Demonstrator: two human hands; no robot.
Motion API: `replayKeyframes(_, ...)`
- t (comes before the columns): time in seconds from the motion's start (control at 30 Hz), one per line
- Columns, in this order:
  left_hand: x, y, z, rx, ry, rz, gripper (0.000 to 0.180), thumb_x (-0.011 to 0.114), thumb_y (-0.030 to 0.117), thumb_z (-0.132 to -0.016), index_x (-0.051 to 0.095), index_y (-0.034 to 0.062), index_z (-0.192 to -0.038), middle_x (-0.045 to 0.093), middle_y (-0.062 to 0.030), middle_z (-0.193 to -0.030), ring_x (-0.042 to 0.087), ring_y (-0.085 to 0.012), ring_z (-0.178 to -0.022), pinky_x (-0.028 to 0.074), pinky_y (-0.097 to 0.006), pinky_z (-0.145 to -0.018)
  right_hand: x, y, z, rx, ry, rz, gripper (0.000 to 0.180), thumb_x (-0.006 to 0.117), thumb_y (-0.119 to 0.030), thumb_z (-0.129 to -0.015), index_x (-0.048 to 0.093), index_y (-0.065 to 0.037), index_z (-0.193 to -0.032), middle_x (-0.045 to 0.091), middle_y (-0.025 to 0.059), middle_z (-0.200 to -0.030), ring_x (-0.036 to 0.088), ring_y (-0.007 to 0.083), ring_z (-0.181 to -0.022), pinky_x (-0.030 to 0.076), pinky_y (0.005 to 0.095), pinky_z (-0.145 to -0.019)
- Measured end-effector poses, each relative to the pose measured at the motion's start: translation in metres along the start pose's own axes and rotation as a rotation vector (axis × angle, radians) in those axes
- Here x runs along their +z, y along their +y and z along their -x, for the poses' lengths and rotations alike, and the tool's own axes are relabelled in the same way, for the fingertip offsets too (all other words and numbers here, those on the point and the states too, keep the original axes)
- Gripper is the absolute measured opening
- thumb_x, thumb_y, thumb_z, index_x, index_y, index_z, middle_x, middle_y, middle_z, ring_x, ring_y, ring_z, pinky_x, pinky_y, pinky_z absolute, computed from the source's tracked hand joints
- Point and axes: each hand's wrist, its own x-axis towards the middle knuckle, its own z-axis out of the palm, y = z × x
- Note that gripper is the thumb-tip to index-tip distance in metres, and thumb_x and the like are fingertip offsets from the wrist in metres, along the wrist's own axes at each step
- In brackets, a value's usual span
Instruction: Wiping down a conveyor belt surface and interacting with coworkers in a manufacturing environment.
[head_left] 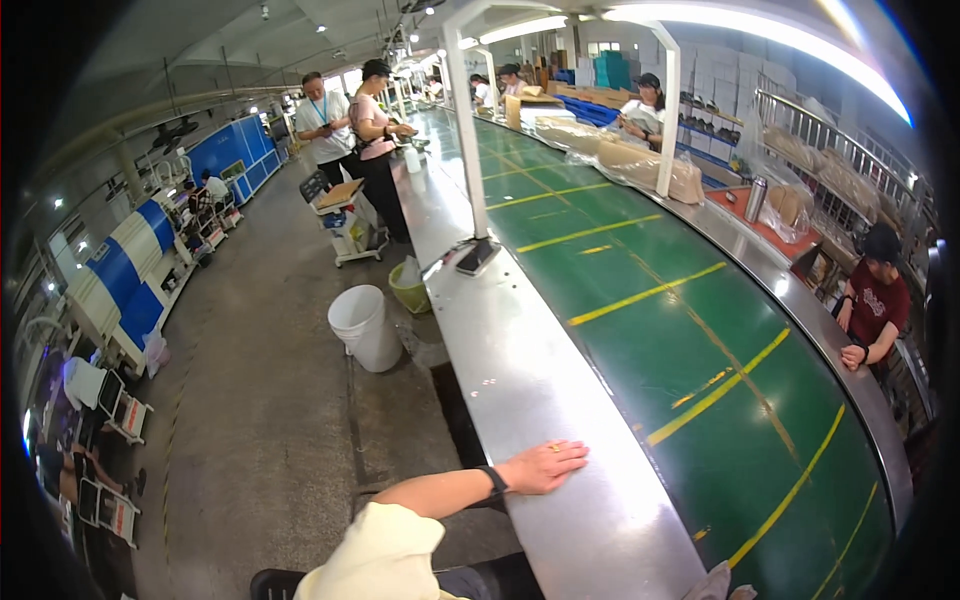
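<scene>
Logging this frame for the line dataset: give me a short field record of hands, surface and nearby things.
left hand: flat, palm down, fingers spread, on the steel ledge; dark wristband
right hand: not in view
holding: nothing
belt: green conveyor belt with yellow lines, bare near the hand
on ledge: dark flat device by a white post
floor: white bucket, green bin
others: person in a red shirt across the belt

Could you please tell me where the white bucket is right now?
In the head view, the white bucket stands on the floor left of the metal bench, beside a small green bin.
</scene>
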Motion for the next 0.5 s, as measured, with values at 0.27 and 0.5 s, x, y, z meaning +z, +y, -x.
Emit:
replayKeyframes(0.27, 0.005, -0.001, 0.008, 0.048, 0.005, -0.218, 0.037, 0.051, 0.010, -0.084, 0.051, 0.0010, -0.120, 0.049, -0.0174, -0.130, 0.046, -0.0306, -0.122, 0.036, -0.042, -0.102, 0.022, 0.005, -0.001, -0.055, 0.120, 0.106, 0.058, 0.070, -0.041, -0.075, 0.059, -0.006, -0.119, 0.047, 0.0221, -0.133, 0.046, 0.0427, -0.117, 0.040, 0.0489, -0.097)
replayKeyframes(0.5, 0.016, 0.014, 0.008, 0.035, -0.036, -0.250, 0.037, 0.050, 0.016, -0.086, 0.052, 0.0046, -0.121, 0.048, -0.0191, -0.128, 0.048, -0.0322, -0.118, 0.039, -0.045, -0.095, 0.035, 0.009, 0.006, 0.079, -0.063, -0.070, 0.070, 0.072, -0.029, -0.067, 0.046, -0.007, -0.129, 0.033, 0.0248, -0.140, 0.033, 0.0451, -0.125, 0.034, 0.0534, -0.101)
